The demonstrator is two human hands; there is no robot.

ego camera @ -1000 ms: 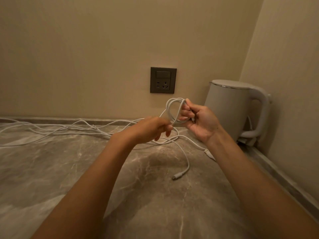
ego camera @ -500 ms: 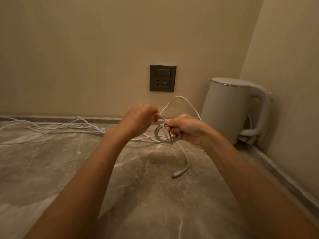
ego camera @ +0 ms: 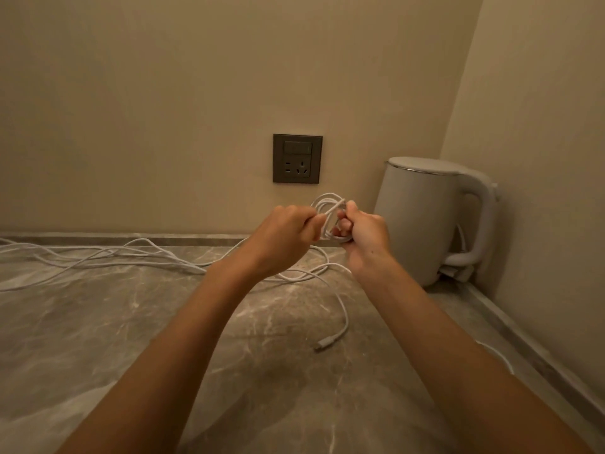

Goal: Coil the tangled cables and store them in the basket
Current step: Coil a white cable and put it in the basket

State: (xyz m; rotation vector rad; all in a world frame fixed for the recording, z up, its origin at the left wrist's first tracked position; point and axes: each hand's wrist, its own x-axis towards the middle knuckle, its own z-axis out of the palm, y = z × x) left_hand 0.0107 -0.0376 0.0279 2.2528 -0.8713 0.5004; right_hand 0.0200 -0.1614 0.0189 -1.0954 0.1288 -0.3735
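Step in hand: coiling. Storage has not begun, and no basket is in view.

Grip state: the right grip [ego camera: 366, 237] is clamped on a small coil [ego camera: 327, 204] of white cable, with the fingers curled round the gathered loops. The left grip [ego camera: 281, 237] is closed on the strand that feeds into that coil, pinching it just beside the loops. The two grips almost touch.

Location: the coil is held in the air above the bench [ego camera: 131, 339], near its rear edge and toward the rear right corner, just left of a white kettle [ego camera: 422, 221] and below a wall socket [ego camera: 297, 158].

Condition of the cable: thin, white and limp. The coil has several turns of uneven size. Most of the loose cable [ego camera: 131, 257] lies in overlapping runs along the rear edge toward the left edge. One tail curves forward to a connector [ego camera: 324, 344] lying flat right of the bench centre.

Next move, as judged: the left grip should slide back along the strand, draw out fresh slack and lay another turn into the right grip. The crossed runs on the left may snag, so draw slowly.
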